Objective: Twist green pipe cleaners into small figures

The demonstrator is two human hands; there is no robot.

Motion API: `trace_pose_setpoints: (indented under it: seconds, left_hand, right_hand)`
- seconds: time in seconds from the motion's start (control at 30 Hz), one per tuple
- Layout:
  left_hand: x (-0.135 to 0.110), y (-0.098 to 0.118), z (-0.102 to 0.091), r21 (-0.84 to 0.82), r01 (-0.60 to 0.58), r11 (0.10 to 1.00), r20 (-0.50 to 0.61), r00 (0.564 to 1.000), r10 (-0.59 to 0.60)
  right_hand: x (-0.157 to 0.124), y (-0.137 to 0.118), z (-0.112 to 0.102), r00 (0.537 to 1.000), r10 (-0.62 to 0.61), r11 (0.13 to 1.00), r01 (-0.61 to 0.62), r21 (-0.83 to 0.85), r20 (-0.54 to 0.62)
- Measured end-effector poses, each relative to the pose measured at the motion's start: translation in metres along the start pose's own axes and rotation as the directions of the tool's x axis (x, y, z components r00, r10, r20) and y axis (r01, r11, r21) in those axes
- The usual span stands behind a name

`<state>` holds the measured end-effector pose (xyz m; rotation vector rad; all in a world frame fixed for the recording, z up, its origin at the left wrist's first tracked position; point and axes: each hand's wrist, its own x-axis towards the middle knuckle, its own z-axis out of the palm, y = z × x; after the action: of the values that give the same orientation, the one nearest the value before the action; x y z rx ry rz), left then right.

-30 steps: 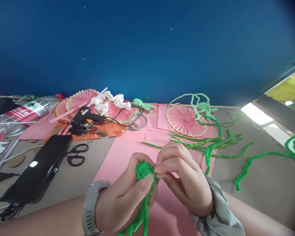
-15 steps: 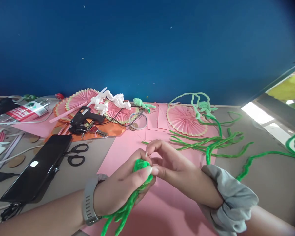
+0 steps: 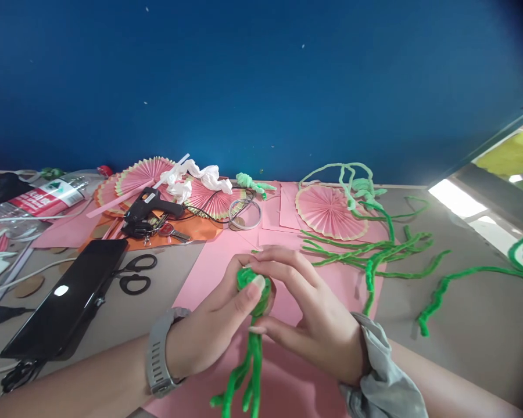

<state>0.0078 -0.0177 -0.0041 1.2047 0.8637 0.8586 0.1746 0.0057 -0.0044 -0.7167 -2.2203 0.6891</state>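
Between my hands is a coiled green pipe-cleaner piece (image 3: 258, 302) with several loose strands hanging down toward me. My left hand (image 3: 218, 325) grips it, the thumb pressed on the coil's top. Curved around its right side is my right hand (image 3: 305, 307), with fingers at the coil's far edge and the thumb against the strands just below it. The fingertips behind the coil are partly hidden. Under both hands lies a pink paper sheet (image 3: 305, 371). More green pipe cleaners (image 3: 375, 249) are spread beyond my right hand.
To the left are a black phone (image 3: 70, 296), scissors (image 3: 136, 274), a glue gun (image 3: 150, 206) and a plastic bottle (image 3: 47, 197). Pleated pink paper fans (image 3: 326, 212) lie along the blue wall (image 3: 261, 87). Twisted white paper (image 3: 204, 174) rests near the glue gun.
The green piece has turned so its strands point straight toward me instead of lower left. My right hand has moved from pinching at its edge to wrapping around its right side.
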Motion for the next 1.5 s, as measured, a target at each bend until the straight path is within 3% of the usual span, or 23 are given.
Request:
trace_pose_setpoints:
  seconds: [0.1, 0.2, 0.3, 0.4, 0.53, 0.6, 0.77, 0.93, 1.03, 1.23, 1.4, 1.5]
  left_hand:
    - [0.001, 0.000, -0.001, -0.007, 0.015, 1.000, 0.049, 0.999, -0.015]
    - [0.004, -0.003, 0.001, -0.245, 0.097, 0.965, 0.111, 0.991, -0.071]
    - [0.007, -0.004, 0.003, -0.513, 0.151, 0.845, 0.146, 0.985, -0.088]
    - [0.009, -0.002, 0.004, -0.576, 0.161, 0.801, 0.149, 0.985, -0.091]
    - [0.009, 0.002, 0.004, -0.275, 0.068, 0.959, 0.084, 0.995, -0.047]
    - [0.009, 0.001, 0.004, -0.139, 0.013, 0.990, 0.035, 0.999, -0.009]
    - [0.013, -0.004, 0.003, -0.193, -0.041, 0.980, -0.020, 0.999, 0.038]
    - [0.014, -0.010, -0.002, -0.252, -0.019, 0.968, 0.003, 1.000, 0.021]
    - [0.014, -0.011, -0.002, -0.222, -0.009, 0.975, 0.001, 1.000, 0.010]
    - [0.009, -0.013, 0.001, 0.005, -0.100, 0.995, -0.075, 0.992, 0.100]
    - [0.005, -0.018, -0.001, 0.258, -0.191, 0.947, -0.051, 0.976, 0.211]
    - [0.006, -0.019, -0.005, 0.420, -0.190, 0.887, -0.030, 0.974, 0.223]
  right_hand:
    - [0.000, 0.006, 0.001, 0.996, -0.090, 0.993, 0.090, -0.072, 0.009]
    - [0.001, 0.011, 0.000, 0.994, -0.113, 0.990, 0.111, -0.092, -0.011]
    - [0.001, 0.015, -0.003, 0.992, -0.095, 0.991, 0.086, -0.104, -0.080]
    - [0.001, 0.018, -0.006, 0.993, -0.047, 0.994, 0.037, -0.102, -0.104]
    - [0.001, 0.021, -0.006, 0.990, 0.073, 0.994, -0.082, -0.072, -0.123]
    - [0.001, 0.022, -0.005, 0.979, 0.137, 0.989, -0.144, -0.036, -0.151]
    - [-0.001, 0.023, -0.001, 0.968, 0.184, 0.983, -0.179, 0.046, -0.173]
    - [-0.002, 0.021, 0.000, 0.994, 0.044, 0.998, -0.039, 0.052, -0.102]
    - [-0.003, 0.021, 0.002, 0.995, 0.033, 0.997, -0.027, 0.066, -0.096]
    - [-0.006, 0.023, 0.017, 0.975, 0.147, 0.959, -0.098, 0.267, -0.167]
    - [-0.010, 0.023, 0.027, 0.945, 0.231, 0.953, -0.172, 0.248, -0.230]
    - [-0.012, 0.024, 0.029, 0.937, 0.313, 0.912, -0.250, 0.326, -0.156]
